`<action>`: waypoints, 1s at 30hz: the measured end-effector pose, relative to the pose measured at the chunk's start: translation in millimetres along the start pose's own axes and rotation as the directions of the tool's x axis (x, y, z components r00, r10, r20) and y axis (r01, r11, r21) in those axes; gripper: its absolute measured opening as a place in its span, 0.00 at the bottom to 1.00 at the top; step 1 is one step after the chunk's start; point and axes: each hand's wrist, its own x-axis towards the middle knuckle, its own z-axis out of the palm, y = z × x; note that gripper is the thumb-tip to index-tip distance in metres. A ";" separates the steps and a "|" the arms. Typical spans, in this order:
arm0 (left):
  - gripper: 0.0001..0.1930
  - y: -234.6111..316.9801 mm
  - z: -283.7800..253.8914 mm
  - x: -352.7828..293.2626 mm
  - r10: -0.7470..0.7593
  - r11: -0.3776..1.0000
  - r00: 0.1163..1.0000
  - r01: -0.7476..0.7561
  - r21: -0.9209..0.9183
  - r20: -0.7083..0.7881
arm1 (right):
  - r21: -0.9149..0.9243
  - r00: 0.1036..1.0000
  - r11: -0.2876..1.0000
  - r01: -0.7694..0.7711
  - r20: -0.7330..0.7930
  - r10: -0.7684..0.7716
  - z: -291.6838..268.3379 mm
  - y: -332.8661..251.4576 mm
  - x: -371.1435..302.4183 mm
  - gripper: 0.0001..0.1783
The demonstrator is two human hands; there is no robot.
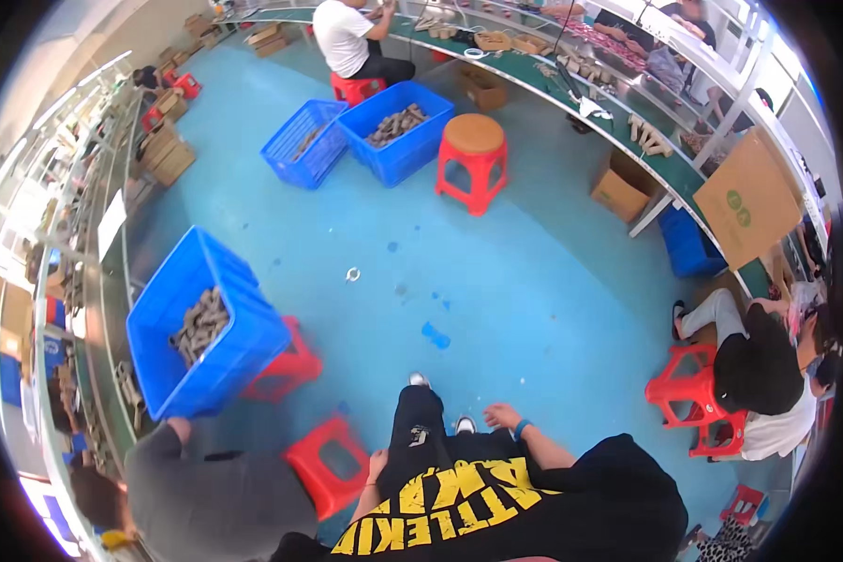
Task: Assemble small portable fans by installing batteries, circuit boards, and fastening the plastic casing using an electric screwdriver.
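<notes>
My right hand (504,417) hangs in front of my body, a blue band on its wrist. It holds nothing, and its fingers look loosely apart. Close to my left thigh is my left hand (377,465), small in view, with its fingers mostly hidden. A red plastic stool (329,465) stands just left of that hand, without touching it. Farther left, a blue plastic bin (258,328) with grey-brown, tube-like pieces (201,325) inside is tilted toward me. A co-worker in a dark grey top (220,492) has a hand (179,428) at its near edge.
Another red stool (295,365) is partly behind the tilted bin. Ahead stand two blue bins (420,157) (300,150) and a red stool with a round brown top (473,136). A long green workbench (525,70) curves along the right, with a seated person (759,365) beside it.
</notes>
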 end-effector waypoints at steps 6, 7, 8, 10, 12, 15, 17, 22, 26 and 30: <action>0.23 196.9 -68.7 187.4 0.345 0.829 0.917 -0.397 0.394 0.199 | -0.379 0.968 0.892 0.247 0.052 -0.246 -120.1 -40.1 84.6 0.22; 0.21 241.1 -97.7 220.7 0.390 0.768 0.890 -0.455 0.451 0.234 | -0.502 0.983 0.860 0.092 -0.093 -0.159 -130.7 -67.9 96.5 0.24; 0.20 292.8 -112.7 253.9 0.417 0.677 0.854 -0.519 0.522 0.309 | -0.463 0.979 0.883 0.081 -0.128 -0.157 -140.8 -92.2 100.9 0.24; 0.18 278.8 -108.8 273.3 0.444 0.487 0.778 -0.627 0.609 0.445 | -0.413 0.963 0.900 -0.138 -0.268 0.025 -159.3 -148.0 105.5 0.25; 0.16 354.4 -66.2 305.2 0.464 0.317 0.689 -0.716 0.622 0.556 | -0.399 0.930 0.916 -0.031 -0.348 -0.120 -183.7 -203.2 135.1 0.22; 0.14 497.7 -77.5 333.6 0.159 0.663 0.889 -0.419 0.621 0.429 | 0.005 0.851 0.989 0.150 -0.510 -0.127 -195.2 -330.5 136.4 0.15; 0.08 569.1 -126.2 428.7 0.721 -0.209 0.493 -0.516 0.831 0.487 | 0.172 0.859 0.942 0.289 -0.481 -0.176 -195.2 -440.2 124.5 0.13; 0.10 868.2 -163.2 496.5 0.468 0.807 0.884 -0.416 0.419 -0.024 | 0.152 0.807 0.894 0.421 -0.513 -0.293 -258.1 -504.5 208.0 0.11; 0.15 991.2 -104.0 467.9 0.511 0.853 0.852 -0.485 0.193 -0.116 | 0.111 0.635 0.865 0.490 -0.725 -0.267 -342.0 -568.2 273.2 0.09; 0.15 1032.1 3.1 432.3 0.276 0.959 0.961 -0.275 0.075 -0.003 | -0.073 0.451 0.859 0.506 -0.827 -0.336 -466.9 -690.0 320.8 0.10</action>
